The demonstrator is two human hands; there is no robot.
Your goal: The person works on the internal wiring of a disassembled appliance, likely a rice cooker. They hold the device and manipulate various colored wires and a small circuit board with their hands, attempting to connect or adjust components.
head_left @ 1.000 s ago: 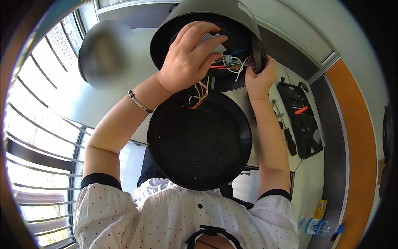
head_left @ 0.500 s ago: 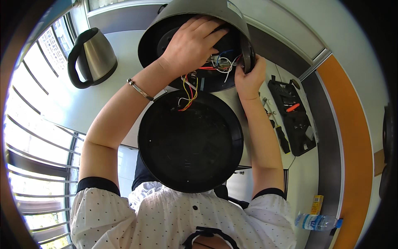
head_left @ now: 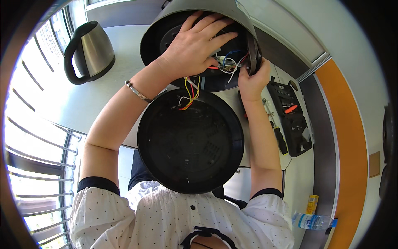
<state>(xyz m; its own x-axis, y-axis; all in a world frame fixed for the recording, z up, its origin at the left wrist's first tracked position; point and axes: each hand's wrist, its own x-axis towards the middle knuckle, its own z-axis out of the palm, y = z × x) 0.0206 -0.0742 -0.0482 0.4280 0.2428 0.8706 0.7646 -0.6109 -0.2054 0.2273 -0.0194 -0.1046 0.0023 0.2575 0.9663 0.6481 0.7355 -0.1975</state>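
A dark grey, pot-shaped appliance housing (head_left: 207, 6) lies tipped with its open underside facing me. My left hand (head_left: 195, 45) reaches into it, fingers spread against the dark inside. At the housing's right rim, my right hand (head_left: 256, 81) is closed around a curved dark panel (head_left: 254, 52). White, blue and red wires (head_left: 230, 66) and a small metal part show between my hands. A round black base cover (head_left: 190, 141) sits closer to me, joined to the housing by yellow, red and white wires (head_left: 192, 93). My left fingertips are partly shaded, and the right fingers are partly behind the panel.
A steel kettle (head_left: 99, 47) with a black handle stands at the left of the table. On the right lie an open black tool case (head_left: 296, 128) and a screwdriver (head_left: 280, 140). Farther down are a yellow box (head_left: 312, 204) and a plastic bottle (head_left: 314, 222). A barred window borders the left.
The housing and both hands have shifted slightly right. My left fingers have spread wider inside the housing. My right hand keeps its grip on the panel.
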